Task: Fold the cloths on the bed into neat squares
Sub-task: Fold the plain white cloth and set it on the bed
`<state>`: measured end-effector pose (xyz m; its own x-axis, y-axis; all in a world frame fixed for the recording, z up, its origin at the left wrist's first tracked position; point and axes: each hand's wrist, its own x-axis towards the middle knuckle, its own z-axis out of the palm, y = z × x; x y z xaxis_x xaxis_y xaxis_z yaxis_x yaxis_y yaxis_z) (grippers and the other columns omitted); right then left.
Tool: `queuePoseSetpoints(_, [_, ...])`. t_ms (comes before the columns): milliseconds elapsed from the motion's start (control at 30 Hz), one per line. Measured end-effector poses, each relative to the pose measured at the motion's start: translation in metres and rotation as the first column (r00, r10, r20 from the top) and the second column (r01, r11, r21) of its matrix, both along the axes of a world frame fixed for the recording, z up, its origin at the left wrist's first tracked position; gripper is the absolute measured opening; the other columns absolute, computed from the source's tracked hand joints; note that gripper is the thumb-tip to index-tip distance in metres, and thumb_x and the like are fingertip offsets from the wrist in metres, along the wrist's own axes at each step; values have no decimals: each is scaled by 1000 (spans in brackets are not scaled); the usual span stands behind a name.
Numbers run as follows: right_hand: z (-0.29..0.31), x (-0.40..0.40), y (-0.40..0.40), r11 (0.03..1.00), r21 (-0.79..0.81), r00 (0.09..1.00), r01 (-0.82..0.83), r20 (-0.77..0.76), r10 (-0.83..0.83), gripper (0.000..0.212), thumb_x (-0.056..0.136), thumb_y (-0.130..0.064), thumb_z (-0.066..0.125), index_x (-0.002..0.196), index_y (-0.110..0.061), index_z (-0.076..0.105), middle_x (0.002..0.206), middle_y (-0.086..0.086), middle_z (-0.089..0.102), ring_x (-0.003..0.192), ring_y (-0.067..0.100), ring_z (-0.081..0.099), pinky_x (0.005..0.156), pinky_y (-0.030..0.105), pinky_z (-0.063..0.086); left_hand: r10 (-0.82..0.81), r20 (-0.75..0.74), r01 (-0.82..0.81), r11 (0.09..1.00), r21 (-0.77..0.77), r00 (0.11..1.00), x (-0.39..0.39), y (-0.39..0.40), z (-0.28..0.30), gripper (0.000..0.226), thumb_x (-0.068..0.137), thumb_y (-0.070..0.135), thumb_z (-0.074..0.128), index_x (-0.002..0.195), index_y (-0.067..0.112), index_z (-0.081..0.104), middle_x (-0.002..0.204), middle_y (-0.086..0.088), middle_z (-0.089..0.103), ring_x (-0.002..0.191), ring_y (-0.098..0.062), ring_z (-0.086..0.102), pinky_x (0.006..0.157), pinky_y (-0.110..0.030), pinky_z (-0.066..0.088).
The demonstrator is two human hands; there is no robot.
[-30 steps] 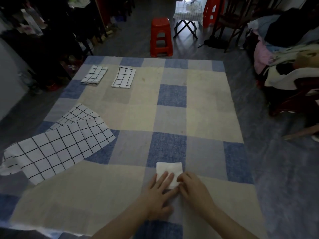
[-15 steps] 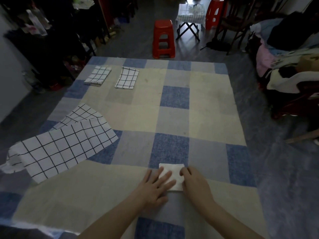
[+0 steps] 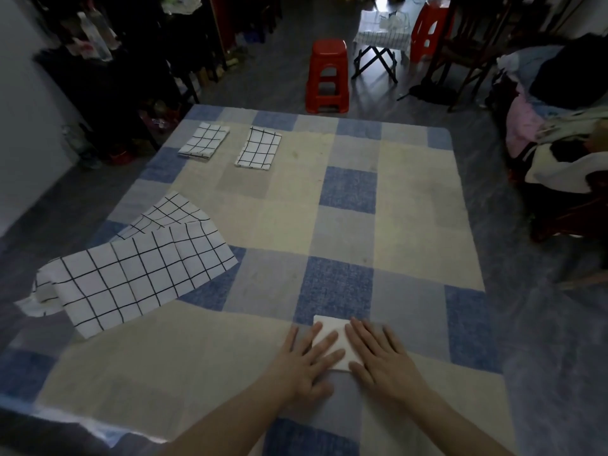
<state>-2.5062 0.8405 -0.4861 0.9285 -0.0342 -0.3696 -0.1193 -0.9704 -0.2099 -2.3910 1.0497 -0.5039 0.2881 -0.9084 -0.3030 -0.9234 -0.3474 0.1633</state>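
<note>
Flat, both hands (image 3: 348, 360) press white cloth (image 3: 330, 327).

Lighting is running dim overall; daylight is entering from the far end, glaring off the floor (image 3: 286, 77). Edges are bowing (wide-angle distortion), and the left shelving (image 3: 108, 60) is sinking into shadow.

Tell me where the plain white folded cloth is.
In the head view the white folded cloth lies near the bed's front edge, pressed flat under the left hand and right hand.
</note>
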Motion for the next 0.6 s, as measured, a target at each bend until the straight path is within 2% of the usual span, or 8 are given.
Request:
queuePoseSetpoints(100, [3, 3, -7, 999, -21, 996, -25, 86, 27, 59, 99, -54, 20, 142, -23, 45, 149, -5, 42, 135, 12, 37, 111, 35, 17, 1, -3, -1, 1000, -27, 1000, -1, 1, 0, 73, 93, 66, 20, 153, 31, 1, 162, -1, -4, 145, -31, 4, 108, -55, 6])
queuePoseSetpoints(200, [18, 18, -5, 999, -30, 989, 24, 144, -19, 51, 94, -51, 28, 126, -27, 60, 129, -8, 60, 111, 15, 62, 92, 32, 44, 66, -97, -63, 997, 37, 993, -2, 0, 8, 68, 93, 65, 3, 152, 32, -2, 161, 1, 15, 144, -32, 9, 108, -54, 6])
queuePoseSetpoints(233, [22, 25, -2, 999, -29, 987, 40, 155, -35, 50, 91, -51, 30, 124, -27, 59, 126, -8, 60, 108, 17, 62, 87, 34, 48, 65, -93, -60, 997, 56, 994, -1, 0, 11, 68, 92, 66, 0, 151, 34, -6, 161, 3, 13, 144, -31, 6, 109, -55, 2])
queuePoseSetpoints(333, [27, 47, 3, 990, 47, 979, 134, 151, -140, 38, 96, -47, 33, 121, -26, 52, 120, -4, 52, 111, 22, 50, 88, 37, 42, 25, -57, -28, 999, -46, 998, -2, 2, 6, 66, 86, 73, -3, 143, 46, -23, 156, 13, -26, 144, -20, -20, 108, -53, -20])
queuePoseSetpoints(433, [30, 66, -1, 975, 128, 977, 184, 84, -195, 28, 93, -41, 52, 114, -21, 53, 115, 1, 52, 107, 23, 51, 88, 34, 42, 47, 16, -46, 998, -36, 999, -4, 0, 9, 66, 87, 71, -3, 144, 44, -22, 155, 9, -27, 144, -23, -21, 109, -57, -6])
queuePoseSetpoints(500, [32, 75, -5, 959, 164, 973, 231, -22, -230, 34, 87, -41, 62, 111, -20, 51, 113, 3, 53, 103, 22, 54, 86, 33, 45, 19, -89, -20, 1000, -10, 996, -4, 1, 11, 63, 82, 74, -6, 131, 51, -37, 145, 16, -44, 134, -15, -42, 108, -55, -21])
queuePoseSetpoints(533, [33, 78, -5, 951, 172, 966, 256, -74, -247, 37, 85, -40, 65, 110, -19, 50, 113, 4, 55, 102, 22, 55, 84, 32, 45, 25, -150, -25, 1000, 4, 988, -4, 2, 11, 61, 82, 76, -6, 128, 52, -39, 143, 18, -46, 132, -14, -46, 108, -54, -24])
queuePoseSetpoints(600, [32, 83, -4, 941, 175, 952, 290, -150, -265, 36, 84, -36, 68, 108, -16, 49, 112, 6, 58, 100, 22, 56, 78, 29, 41, 22, -122, -25, 999, -23, 992, -3, 2, 10, 63, 84, 76, -3, 132, 50, -35, 148, 14, -40, 136, -16, -40, 109, -57, -20])
